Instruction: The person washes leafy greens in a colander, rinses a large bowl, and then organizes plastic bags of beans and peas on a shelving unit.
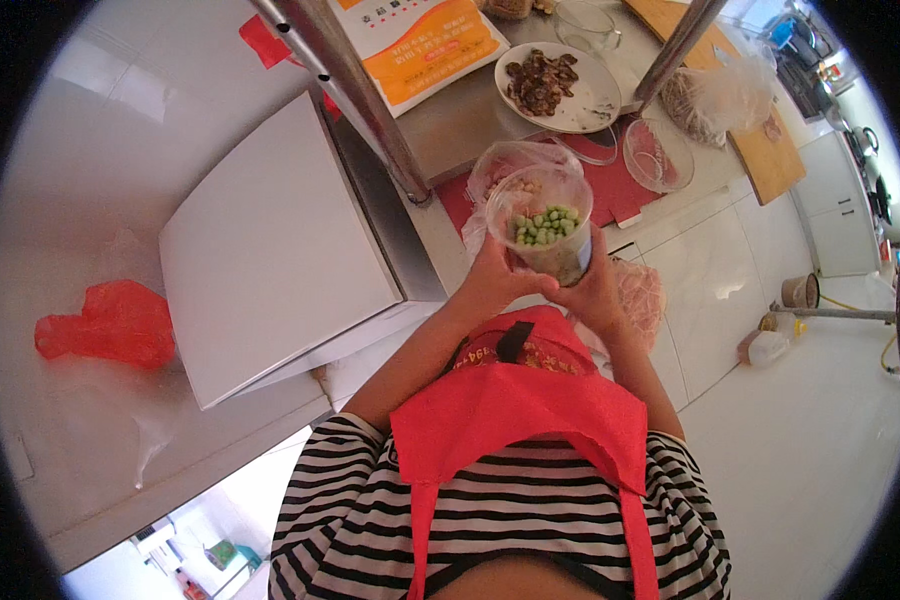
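Observation:
Both hands hold a clear plastic tub (pixel 574 259) with green peas (pixel 546 226) in it, above the table's near edge. My left hand (pixel 502 274) grips its left side and my right hand (pixel 591 281) its right side; the thumbs are close together underneath. Just beyond the tub lies a clear plastic bag (pixel 540 154) with small pale pieces inside, on a red mat (pixel 607 184). Farther back stands a white plate (pixel 596 90) bearing dark brown chopped pieces (pixel 544 81). To its right, a round clear plastic container (pixel 658 156) sits on the counter.
Metal posts (pixel 360 105) rise at left and right. A white box-like appliance (pixel 285 262) and a red plastic bag (pixel 120 326) are at left. A printed sack (pixel 427 52), a glass cup (pixel 586 26), a filled plastic bag (pixel 709 97) and wooden board (pixel 765 157) are behind.

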A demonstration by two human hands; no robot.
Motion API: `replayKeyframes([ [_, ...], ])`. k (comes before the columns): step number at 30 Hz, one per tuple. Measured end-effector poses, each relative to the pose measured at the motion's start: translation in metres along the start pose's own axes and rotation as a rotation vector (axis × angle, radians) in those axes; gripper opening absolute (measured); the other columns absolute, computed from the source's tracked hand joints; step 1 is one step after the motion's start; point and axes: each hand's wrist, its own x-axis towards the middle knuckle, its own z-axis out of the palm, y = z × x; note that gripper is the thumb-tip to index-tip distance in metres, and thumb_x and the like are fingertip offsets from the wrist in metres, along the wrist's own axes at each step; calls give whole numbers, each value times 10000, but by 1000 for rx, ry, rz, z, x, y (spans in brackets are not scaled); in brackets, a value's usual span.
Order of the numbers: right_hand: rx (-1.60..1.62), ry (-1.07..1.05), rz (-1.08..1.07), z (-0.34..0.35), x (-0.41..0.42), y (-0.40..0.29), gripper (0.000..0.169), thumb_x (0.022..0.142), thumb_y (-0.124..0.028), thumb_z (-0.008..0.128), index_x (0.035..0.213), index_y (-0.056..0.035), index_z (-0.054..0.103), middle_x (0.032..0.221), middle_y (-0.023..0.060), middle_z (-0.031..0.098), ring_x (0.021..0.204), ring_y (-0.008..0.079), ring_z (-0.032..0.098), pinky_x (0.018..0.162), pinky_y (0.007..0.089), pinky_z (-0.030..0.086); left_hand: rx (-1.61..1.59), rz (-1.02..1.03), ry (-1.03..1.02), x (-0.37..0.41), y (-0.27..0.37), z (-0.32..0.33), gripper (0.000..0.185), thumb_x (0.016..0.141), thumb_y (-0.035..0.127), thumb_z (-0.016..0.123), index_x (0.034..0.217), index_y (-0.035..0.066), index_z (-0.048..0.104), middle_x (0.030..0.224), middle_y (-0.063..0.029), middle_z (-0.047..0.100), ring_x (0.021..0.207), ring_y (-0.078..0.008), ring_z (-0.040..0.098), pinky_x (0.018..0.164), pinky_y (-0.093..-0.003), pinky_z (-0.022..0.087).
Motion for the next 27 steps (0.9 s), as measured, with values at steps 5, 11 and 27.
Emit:
replayKeyframes([
  [5,-115,-108,-14,-51,28,-44,849,514,-107,775,1236,-42,332,1108,100,485,1050,192,450,891,315,363,26,-247,203,-11,26,-23,709,751,515,552,1286,149,266,1055,-23,409,980,-129,432,689,-312,416],
  [11,-314,-221,-198,-58,59,-73,821,503,-119,769,1213,-42,365,1063,115,488,992,223,471,884,319,361,85,-180,100,-16,50,-29,956,620,814,238,1326,169,244,968,34,389,783,-94,361,567,-230,334],
  [27,-1806,-286,-503,17,97,-89,372,715,-189,594,1069,-113,511,961,34,557,924,229,526,815,503,373,-178,-332,152,-13,51,-31,667,818,637,263,1298,177,316,913,28,444,726,-61,399,561,-197,327],
])
